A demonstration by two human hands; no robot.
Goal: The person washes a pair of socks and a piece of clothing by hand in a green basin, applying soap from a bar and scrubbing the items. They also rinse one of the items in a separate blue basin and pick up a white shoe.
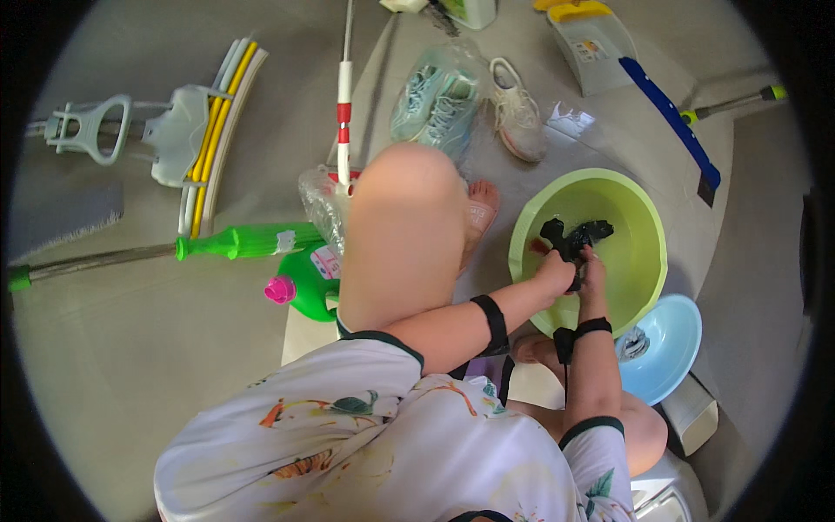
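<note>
Over a yellow-green plastic basin (518, 243), my left hand (556, 273) and my right hand (592, 275) come together. Both grip a wet black cloth item (577, 243), perhaps a sock or small garment. Its dark folds bunch up between my fingers and spread beyond them into the basin. Shallow water (629, 261) appears to cover the basin's bottom. Something reddish shows beside my left hand, too blurred to name. Black straps circle my left forearm and my right wrist.
A blue basin (678, 346) with a grey cloth (634, 344) stands at the right. Ahead are teal sneakers (447, 107) in clear plastic, a beige sneaker (517, 114) and a dustpan (590, 52). Leftward lie a green detergent bottle (306, 284) and a sponge mop (182, 134).
</note>
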